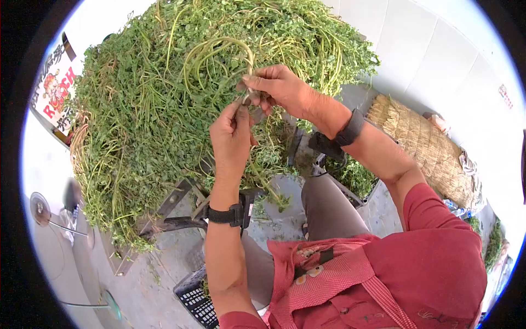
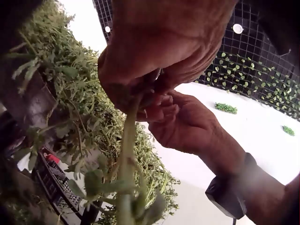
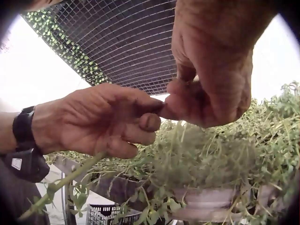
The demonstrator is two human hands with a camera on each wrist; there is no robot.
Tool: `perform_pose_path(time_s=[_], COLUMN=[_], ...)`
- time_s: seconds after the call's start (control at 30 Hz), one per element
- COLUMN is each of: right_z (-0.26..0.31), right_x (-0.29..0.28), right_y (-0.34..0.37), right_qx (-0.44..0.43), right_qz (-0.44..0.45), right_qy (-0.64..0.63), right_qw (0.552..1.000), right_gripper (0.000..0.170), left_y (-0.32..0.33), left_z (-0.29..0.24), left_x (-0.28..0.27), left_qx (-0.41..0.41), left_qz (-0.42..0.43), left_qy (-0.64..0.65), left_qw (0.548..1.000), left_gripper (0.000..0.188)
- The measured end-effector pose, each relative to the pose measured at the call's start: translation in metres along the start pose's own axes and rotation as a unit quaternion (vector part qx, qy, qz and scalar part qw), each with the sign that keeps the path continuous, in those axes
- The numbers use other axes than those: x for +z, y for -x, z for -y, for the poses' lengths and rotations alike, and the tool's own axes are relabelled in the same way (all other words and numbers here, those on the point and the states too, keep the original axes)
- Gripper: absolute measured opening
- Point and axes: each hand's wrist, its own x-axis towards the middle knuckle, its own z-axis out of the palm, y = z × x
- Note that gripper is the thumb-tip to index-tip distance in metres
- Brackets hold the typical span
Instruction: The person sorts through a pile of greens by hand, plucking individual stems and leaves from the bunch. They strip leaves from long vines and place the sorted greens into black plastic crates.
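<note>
Both hands meet close together in front of a large heap of leafy green stems point(image 1: 159, 104). My left hand point(image 1: 230, 134) pinches between thumb and fingers and grips a leafy stem point(image 2: 125, 159), whose lower part hangs below the hand. The right hand point(image 1: 285, 90), just above and to the right, pinches a pale-green stem point(image 1: 251, 59) that arches up and back over the heap. In the right wrist view the fingertips of the two hands overlap. The stretch of stem between the hands is mostly hidden by the fingers. Each wrist wears a black strap.
The heap sits on a metal-framed stand point(image 1: 181, 197). Below are a black plastic crate point(image 1: 198, 304) and another crate of greens point(image 1: 353, 178). A straw-coloured bale point(image 1: 419, 145) lies by the white wall point(image 1: 422, 49) at right. A metal-guarded fan point(image 1: 41, 209) shows at left.
</note>
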Motion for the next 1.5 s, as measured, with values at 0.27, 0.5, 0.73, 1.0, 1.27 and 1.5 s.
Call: perform_pose_path(time_s=[0.27,0.5,0.73,1.0,1.27,1.5], right_z=[-0.010,-0.015,-0.008,-0.015,-0.013,-0.024], right_x=[0.000,0.001,0.005,-0.008,0.001,-0.007], right_y=[0.015,0.023,0.037,0.028,0.037,0.022], right_qx=[-0.109,-0.098,-0.174,-0.035,-0.039,0.006], right_qz=[-0.011,-0.031,0.016,0.052,0.063,-0.039], right_qy=[0.209,0.084,0.120,0.075,0.002,0.032], right_qw=[0.972,0.991,0.977,0.995,0.997,0.999], right_gripper=[0.030,0.025,0.029,0.026,0.016,0.029], left_y=[-0.011,-0.012,-0.026,-0.012,-0.010,0.002], left_z=[0.013,0.009,0.034,0.008,0.023,0.003], left_x=[0.013,0.015,-0.027,-0.005,0.010,0.024], left_qx=[0.164,0.127,0.062,0.193,0.057,0.070], left_qz=[-0.090,-0.099,-0.232,-0.118,-0.008,0.002], left_qy=[-0.264,-0.207,-0.134,-0.151,-0.052,-0.170], left_qw=[0.946,0.965,0.961,0.962,0.997,0.983], left_gripper=[0.017,0.020,0.019,0.017,0.019,0.013])
